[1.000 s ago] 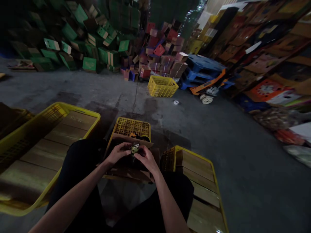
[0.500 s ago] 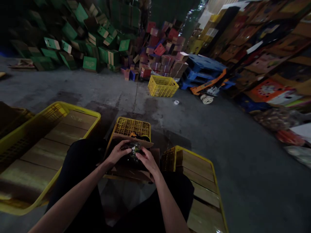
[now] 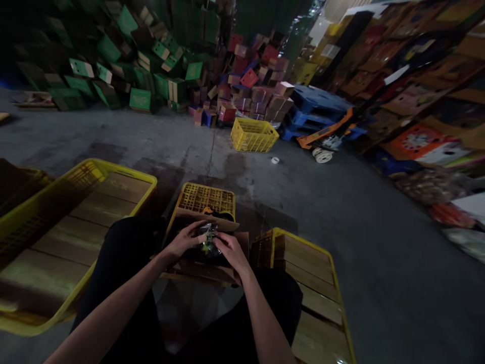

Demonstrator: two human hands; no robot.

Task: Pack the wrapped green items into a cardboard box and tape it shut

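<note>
Between my two hands is a shiny clear plastic wrapper (image 3: 209, 243) with something greenish in it; its kind is too dark to make out. My left hand (image 3: 186, 238) grips its left side, fingers bent over the top. My right hand (image 3: 230, 249) pinches the right side with thumb and fingers. Both hands are over an open cardboard box (image 3: 206, 270), whose flaps stand up around them. Under the box is an upturned yellow crate (image 3: 206, 194). A black and orange item (image 3: 208, 210) lies on the crate just behind the box's far flap.
At my left stands a large yellow crate (image 3: 153, 183) with closed cardboard boxes (image 3: 89, 208) in it. Another yellow crate (image 3: 333, 258) of boxes is at my right knee. Farther off are a yellow crate (image 3: 254, 135), an orange pallet jack (image 3: 326, 130), blue pallets (image 3: 318, 101) and piled green boxes (image 3: 140, 99).
The wrapped item has turned between my hands, and more of its shiny film shows toward me. My fingers have shifted slightly on it. The surroundings are the same.
</note>
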